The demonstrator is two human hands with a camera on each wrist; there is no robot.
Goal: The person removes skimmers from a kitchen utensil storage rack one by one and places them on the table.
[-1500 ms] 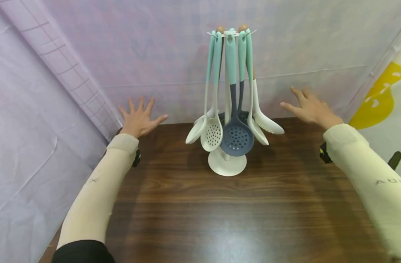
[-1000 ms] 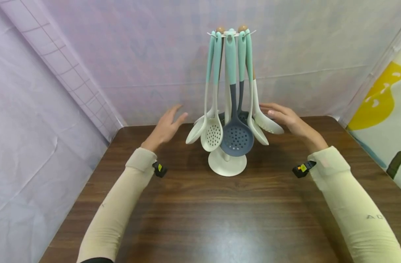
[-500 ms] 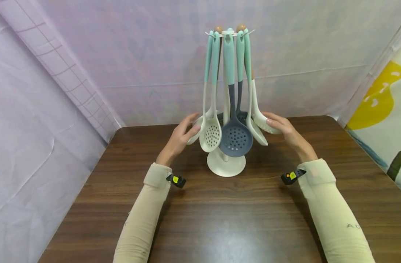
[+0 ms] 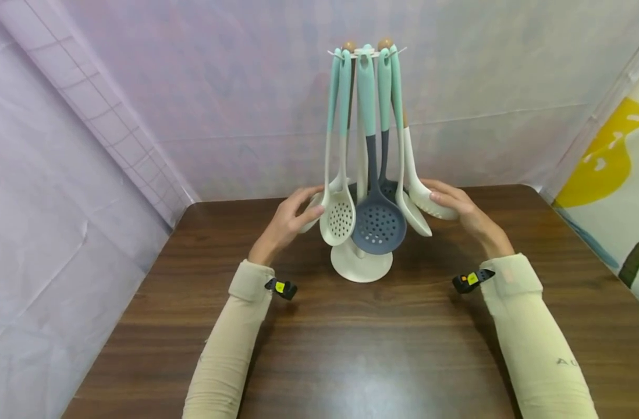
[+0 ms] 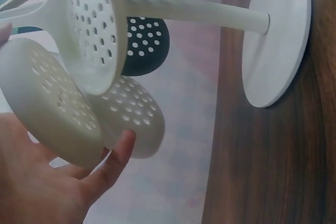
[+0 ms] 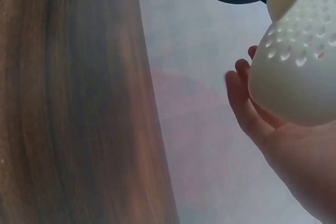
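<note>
A white utensil stand (image 4: 360, 270) bears several hanging kitchen utensils, most with mint-green handles. At its left, my left hand (image 4: 284, 224) holds the head of a white slotted spoon (image 5: 50, 95), thumb in front and fingers behind; one finger reaches toward a second white slotted spoon (image 5: 142, 119). On the other side, my right hand (image 4: 468, 218) grips a white slotted spoon (image 6: 299, 82), its fingers wrapped behind the bowl and its thumb across the front. Between the hands hang a white round skimmer (image 4: 337, 218) and a dark blue skimmer (image 4: 378, 224).
The stand is on a dark brown wooden table (image 4: 351, 343), near its back edge. White cloth (image 4: 235, 93) closes off the back and left side. Patterned cloth with a yellow shape (image 4: 602, 169) hangs at the right.
Both hands have come in from the table's sides to the utensils. In the last half second the right slotted spoon has shifted outward with my right hand, and the hanging heads have swung slightly.
</note>
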